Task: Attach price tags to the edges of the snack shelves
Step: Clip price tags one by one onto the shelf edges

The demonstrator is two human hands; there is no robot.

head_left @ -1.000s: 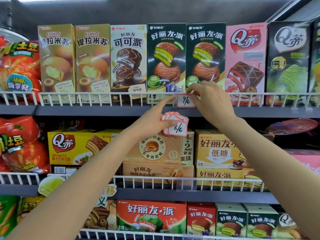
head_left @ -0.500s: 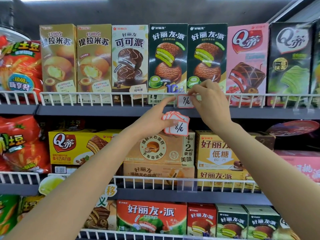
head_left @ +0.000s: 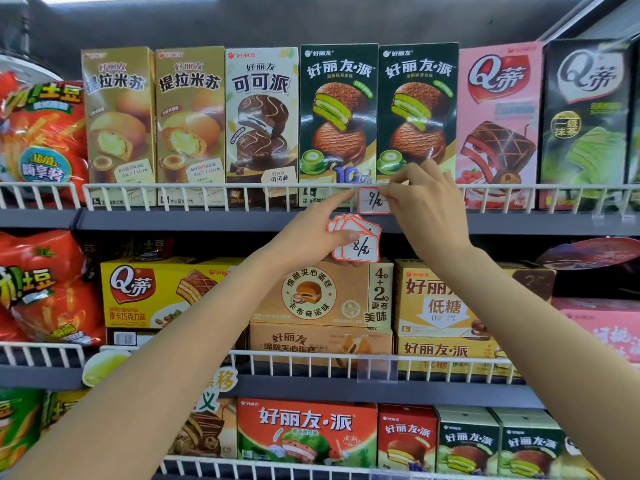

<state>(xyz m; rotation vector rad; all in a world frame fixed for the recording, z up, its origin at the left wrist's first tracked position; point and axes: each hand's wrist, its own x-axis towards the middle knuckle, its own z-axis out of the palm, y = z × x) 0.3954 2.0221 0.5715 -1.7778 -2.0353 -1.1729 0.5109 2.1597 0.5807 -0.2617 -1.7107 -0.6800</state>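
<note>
A: Between the right hand's [head_left: 420,206] pinching fingertips [head_left: 388,189], the price tag [head_left: 371,201] sits against the top shelf's wire rail [head_left: 207,186]. Advice?

B: I'd keep it level and press it fully home before letting go.

A: And the left hand [head_left: 311,233]?

B: Forefinger stretched up beside the tag, thumb clamping the spare tags [head_left: 358,245] just under it. Both forearms reach upward, wrists raised.
</note>
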